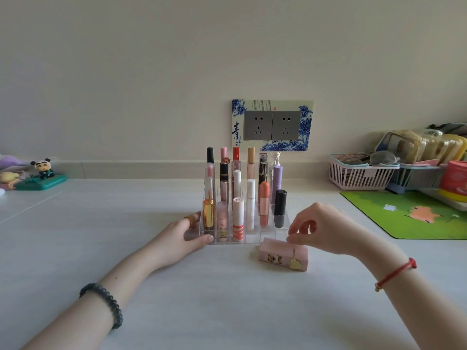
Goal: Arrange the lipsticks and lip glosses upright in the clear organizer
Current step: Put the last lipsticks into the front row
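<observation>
On the white worktop [227,299], the clear organizer [252,240] stood at mid-depth, nearly full of upright tubes. The left hand [182,236] clasped its near-left corner, thumb along the near wall and fingers along the left side, which should keep it from sliding. Just right of that, the right hand [321,228] hung over the pink lipstick [278,253], a square-sided case lying on its side just near of the organizer's right half. The fingers were curled, with thumb and forefinger tips [290,239] meeting at the case's far top edge; whether they actually pinched it could not be told.

This looked like the last piece to place. A sound way would be to take the case across two flat faces near one end, tip it upright clear of the organizer, then lower it straight into one of the near-right cells, which seemed free. The gold heart charm [295,264] dangling from it could snag a cell wall or a neighbouring tube, so it wanted watching on the way down.
</observation>
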`<state>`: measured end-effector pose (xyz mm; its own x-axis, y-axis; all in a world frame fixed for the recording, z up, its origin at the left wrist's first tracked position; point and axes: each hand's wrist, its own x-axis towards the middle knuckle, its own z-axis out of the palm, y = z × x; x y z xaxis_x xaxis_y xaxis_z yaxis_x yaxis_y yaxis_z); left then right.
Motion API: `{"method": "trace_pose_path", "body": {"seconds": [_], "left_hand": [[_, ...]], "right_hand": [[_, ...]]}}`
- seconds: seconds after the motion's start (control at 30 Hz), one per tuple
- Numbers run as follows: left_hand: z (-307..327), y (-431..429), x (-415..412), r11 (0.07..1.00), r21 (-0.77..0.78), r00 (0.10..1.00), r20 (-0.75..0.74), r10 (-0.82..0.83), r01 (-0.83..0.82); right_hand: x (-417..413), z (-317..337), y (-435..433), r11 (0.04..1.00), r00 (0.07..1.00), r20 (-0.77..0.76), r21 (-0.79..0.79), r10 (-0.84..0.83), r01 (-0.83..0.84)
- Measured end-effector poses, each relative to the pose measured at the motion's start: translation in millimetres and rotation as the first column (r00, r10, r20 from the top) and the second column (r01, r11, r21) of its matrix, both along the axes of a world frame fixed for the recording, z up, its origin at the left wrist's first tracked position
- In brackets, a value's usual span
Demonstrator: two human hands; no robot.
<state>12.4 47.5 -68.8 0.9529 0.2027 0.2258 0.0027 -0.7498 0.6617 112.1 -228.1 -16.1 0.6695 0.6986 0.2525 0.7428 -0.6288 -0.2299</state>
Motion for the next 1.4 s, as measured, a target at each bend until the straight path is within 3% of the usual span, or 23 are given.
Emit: {"method": "trace_pose_path", "body": {"seconds": [0.37,0.63,0.7,0.77,0.9,1.0,1.23,1.4], "left_hand": [[-2.2,1.7,0.8,1.000,-0.017,1.000,0.007,-0.007,0.007],[-1.9,1.8,0.0,1.000,-0.010,1.000,0.001,-0.008,0.008],[-1.3,1.8,-0.1,1.000,-0.006,1.000,-0.003,-0.009,0.009],[-0.9,2.0,0.2,1.000,-0.014,1.000,-0.005,-0.012,0.012],[-1.0,1.8,0.3,1.000,-0.006,1.000,-0.011,-0.006,0.006],[-0.7,1.4,0.5,1.000,0.001,1.000,-0.015,-0.006,0.006],[-0.7,0.8,0.4,1.000,-0.013,1.000,0.001,-0.017,0.017],[-0.8,1.6,0.7,1.000,-0.013,1.000,0.011,-0.016,0.016]], "right_hand": [[1.1,-4.5,-2.9,0.992,0.984,-0.178,-0.130,-0.027,0.003],[2.7,0.5,-6.9,0.982,0.992,-0.125,-0.187,0.003,-0.026],[6.5,3.0,-9.7,0.998,0.984,-0.177,-0.047,0.031,-0.040],[4.5,5.7,-8.7,0.974,0.928,-0.336,0.203,0.162,-0.096],[-4.3,8.0,3.5,0.816,0.742,-0.512,0.572,0.433,-0.082],[-10.2,4.7,17.4,0.713,0.672,-0.526,0.701,0.521,-0.004],[-16.5,-4.8,44.2,0.715,0.908,-0.285,0.699,0.306,-0.021],[-11.0,-14.2,52.8,0.720,0.953,-0.234,0.694,0.192,0.025]]}}
